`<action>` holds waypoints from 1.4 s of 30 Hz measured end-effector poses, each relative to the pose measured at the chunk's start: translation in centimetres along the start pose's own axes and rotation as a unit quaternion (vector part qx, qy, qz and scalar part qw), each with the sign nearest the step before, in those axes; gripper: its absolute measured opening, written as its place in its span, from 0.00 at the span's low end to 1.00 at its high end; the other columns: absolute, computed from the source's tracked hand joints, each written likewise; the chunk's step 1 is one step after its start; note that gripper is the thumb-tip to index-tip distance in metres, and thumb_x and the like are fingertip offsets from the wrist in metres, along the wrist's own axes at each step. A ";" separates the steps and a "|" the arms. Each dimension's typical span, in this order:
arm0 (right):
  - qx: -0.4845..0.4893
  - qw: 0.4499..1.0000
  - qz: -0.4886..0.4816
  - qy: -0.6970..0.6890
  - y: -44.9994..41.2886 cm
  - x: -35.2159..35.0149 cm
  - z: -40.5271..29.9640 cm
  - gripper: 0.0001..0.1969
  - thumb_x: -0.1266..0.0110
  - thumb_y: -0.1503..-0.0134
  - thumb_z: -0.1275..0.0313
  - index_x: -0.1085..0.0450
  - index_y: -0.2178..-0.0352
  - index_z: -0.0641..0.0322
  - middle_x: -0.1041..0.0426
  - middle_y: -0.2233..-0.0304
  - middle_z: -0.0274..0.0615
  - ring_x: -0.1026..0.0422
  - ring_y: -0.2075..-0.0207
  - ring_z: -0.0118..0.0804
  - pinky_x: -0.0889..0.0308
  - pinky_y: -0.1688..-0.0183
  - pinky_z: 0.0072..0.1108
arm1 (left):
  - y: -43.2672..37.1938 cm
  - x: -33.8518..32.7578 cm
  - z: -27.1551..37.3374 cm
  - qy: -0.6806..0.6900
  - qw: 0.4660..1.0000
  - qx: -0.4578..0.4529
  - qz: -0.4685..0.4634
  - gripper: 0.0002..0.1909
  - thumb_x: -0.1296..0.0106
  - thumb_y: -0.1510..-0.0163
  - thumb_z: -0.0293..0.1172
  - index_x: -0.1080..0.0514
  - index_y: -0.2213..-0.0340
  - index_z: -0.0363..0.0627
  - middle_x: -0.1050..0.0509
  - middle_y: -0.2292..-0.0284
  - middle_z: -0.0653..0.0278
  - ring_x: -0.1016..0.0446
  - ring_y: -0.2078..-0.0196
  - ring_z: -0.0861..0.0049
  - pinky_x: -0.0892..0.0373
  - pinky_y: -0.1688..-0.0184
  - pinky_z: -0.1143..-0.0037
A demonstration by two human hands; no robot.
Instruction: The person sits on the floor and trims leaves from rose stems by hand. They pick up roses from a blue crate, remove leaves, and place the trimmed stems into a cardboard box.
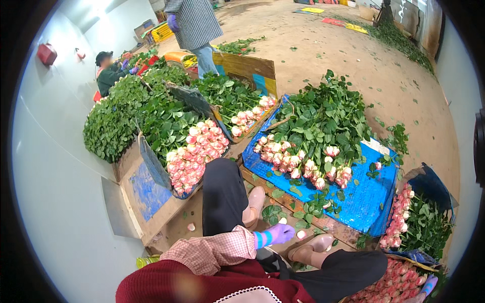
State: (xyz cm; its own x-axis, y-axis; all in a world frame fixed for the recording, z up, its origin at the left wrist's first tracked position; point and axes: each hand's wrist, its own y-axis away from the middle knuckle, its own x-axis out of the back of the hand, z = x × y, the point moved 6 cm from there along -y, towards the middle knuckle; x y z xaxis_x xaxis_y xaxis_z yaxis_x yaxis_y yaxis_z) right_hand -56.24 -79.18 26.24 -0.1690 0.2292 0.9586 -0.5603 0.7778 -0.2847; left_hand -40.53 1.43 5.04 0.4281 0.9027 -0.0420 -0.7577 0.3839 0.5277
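Note:
My left hand (279, 233), in a purple glove with blue stripes at the wrist, is above the floor between my shoes. Its fingers look curled in, and nothing shows in them. My right hand (429, 285), gloved alike, is partly visible at the lower right edge, beside densely packed pink-and-white roses (401, 278); its fingers are hard to make out. Before me, a blue woven plastic sheet (363, 193) lies on a low wooden stand. Loose pink-and-white roses (282, 157) rest on it, heads towards me, their leafy stems (322, 113) pointing away.
Packed roses (197, 151) fill a divided section at left; more roses (250, 115) lie behind a cardboard divider (246, 72). Another batch (398, 219) stands at right. Leaves and petals (301, 235) litter the floor. One person (197, 26) stands ahead; another (108, 75) handles flowers.

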 end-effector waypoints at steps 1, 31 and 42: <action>0.024 1.000 0.009 -0.012 -0.7 -1.5 -0.5 0.15 0.55 0.49 0.65 0.34 0.64 0.66 0.30 0.69 0.55 0.32 0.69 0.50 0.36 0.67 0.31 | -0.2 0.3 -1.1 0.060 0.998 -0.032 0.000 0.06 0.56 0.49 0.31 0.32 0.71 0.45 0.31 0.77 0.69 0.34 0.78 0.84 0.37 0.76 0.82; 0.574 0.715 -0.387 -0.099 32.8 1.5 -59.0 0.20 0.54 0.49 0.63 0.39 0.55 0.56 0.34 0.58 0.48 0.32 0.62 0.51 0.37 0.60 0.34 | -25.5 15.0 13.5 -0.315 0.898 -0.034 0.306 0.24 0.51 0.54 0.38 0.37 0.56 0.41 0.28 0.64 0.53 0.29 0.61 0.63 0.35 0.57 0.72; 0.596 0.703 -0.383 -0.061 32.6 -0.1 -60.6 0.22 0.54 0.49 0.64 0.42 0.52 0.55 0.35 0.58 0.46 0.32 0.63 0.46 0.36 0.64 0.33 | -31.4 16.8 17.5 -0.548 0.784 0.092 0.278 0.13 0.50 0.58 0.36 0.29 0.66 0.52 0.27 0.65 0.61 0.28 0.61 0.63 0.34 0.64 0.66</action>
State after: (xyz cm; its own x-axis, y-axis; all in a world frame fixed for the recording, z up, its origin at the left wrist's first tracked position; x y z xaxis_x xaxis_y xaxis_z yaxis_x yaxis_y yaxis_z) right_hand -25.40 -18.38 17.07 0.5244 -0.0972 0.8459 -0.7941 -0.4144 0.4447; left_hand -0.99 1.14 2.60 0.2993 0.1731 0.9383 -0.9365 -0.1350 0.3236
